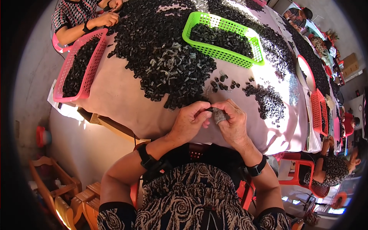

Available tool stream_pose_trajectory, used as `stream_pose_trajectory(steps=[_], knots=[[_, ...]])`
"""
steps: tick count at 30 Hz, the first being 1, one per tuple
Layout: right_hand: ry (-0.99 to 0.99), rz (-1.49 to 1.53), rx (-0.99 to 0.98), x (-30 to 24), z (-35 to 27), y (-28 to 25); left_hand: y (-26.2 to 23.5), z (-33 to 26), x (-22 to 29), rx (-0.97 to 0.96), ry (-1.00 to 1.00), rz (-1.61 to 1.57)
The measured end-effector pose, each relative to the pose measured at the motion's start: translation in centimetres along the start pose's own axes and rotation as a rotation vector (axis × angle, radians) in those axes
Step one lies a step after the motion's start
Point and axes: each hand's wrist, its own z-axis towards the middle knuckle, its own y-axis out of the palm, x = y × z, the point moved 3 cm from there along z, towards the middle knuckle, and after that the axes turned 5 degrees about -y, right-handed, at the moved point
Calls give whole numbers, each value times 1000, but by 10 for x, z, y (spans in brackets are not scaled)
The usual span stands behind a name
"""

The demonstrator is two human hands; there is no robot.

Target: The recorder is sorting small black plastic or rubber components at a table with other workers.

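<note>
**Two hands meet at the edge of a crowded bench**

The left hand (188, 120) and right hand (232, 123) come together above the bench (119, 92), fingers pinched around a small dark piece (209, 109), probably a black part, though mostly hidden. A grey wrap (219, 115) covers one right finger. Just beyond lies a broad heap of black parts (142, 50), with metal springs (171, 65) scattered over it. A green basket (222, 58) of black parts stands behind; a pink basket (95, 57), also filled, sits at left near a co-worker's hand (109, 19).
</note>
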Motion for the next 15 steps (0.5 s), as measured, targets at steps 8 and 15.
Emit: stream_pose_trajectory(steps=[8,15], knots=[[-50,-1,56,-8,-11,8,1,0,-3,24,24,-3],[104,168,54,9,-8,-12,1,-1,2,7,-29,-48]])
